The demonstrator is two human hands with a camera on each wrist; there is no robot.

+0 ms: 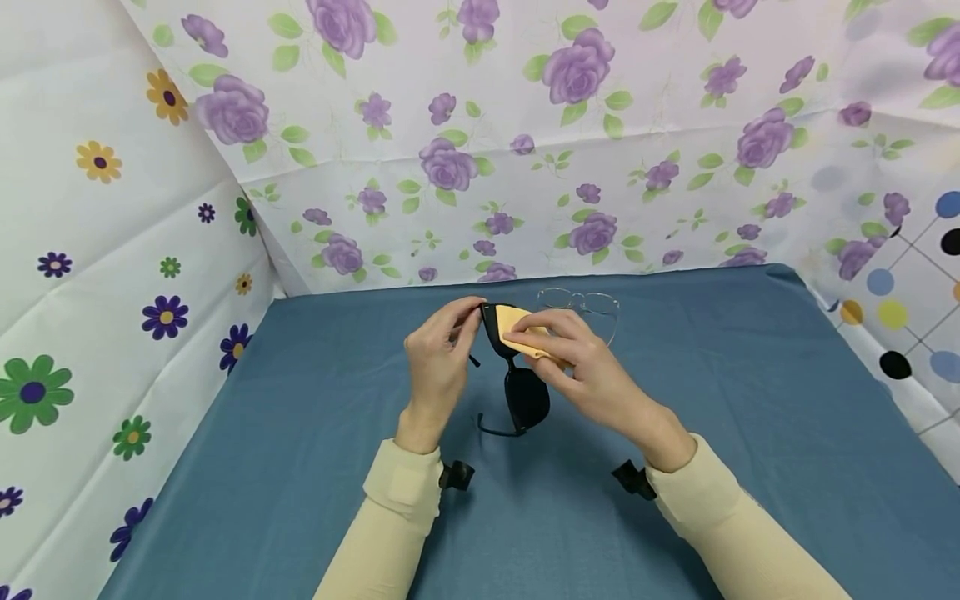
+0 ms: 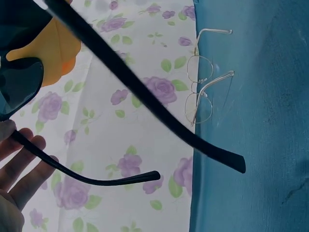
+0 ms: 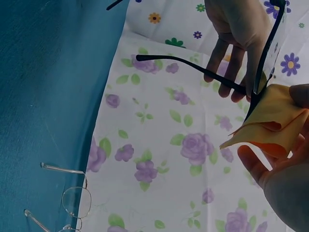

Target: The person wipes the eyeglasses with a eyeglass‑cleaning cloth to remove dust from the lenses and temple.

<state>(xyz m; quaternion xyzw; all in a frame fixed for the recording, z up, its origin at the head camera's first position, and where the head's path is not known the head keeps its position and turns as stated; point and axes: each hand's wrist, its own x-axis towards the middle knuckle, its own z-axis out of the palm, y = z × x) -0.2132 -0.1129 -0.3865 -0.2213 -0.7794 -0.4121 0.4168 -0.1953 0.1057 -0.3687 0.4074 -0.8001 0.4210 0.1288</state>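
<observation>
Black sunglasses (image 1: 527,397) hang on end above the blue cloth, one lens over the other. My left hand (image 1: 438,358) pinches them at the upper hinge corner; in the left wrist view its fingers (image 2: 30,183) lie by one temple arm. A folded yellow cleaning cloth (image 1: 517,329) covers part of the upper lens. My right hand (image 1: 592,367) pinches this cloth against the lens, and the right wrist view shows the cloth (image 3: 275,118) bunched between thumb and fingers. The lens surface under the cloth is hidden.
A pair of thin metal-framed eyeglasses (image 1: 577,300) lies near the back edge of the blue-covered table (image 1: 337,400), just beyond my right hand. Flower-patterned sheets (image 1: 450,225) stand behind and at the left; a dotted sheet (image 1: 892,312) is at the right.
</observation>
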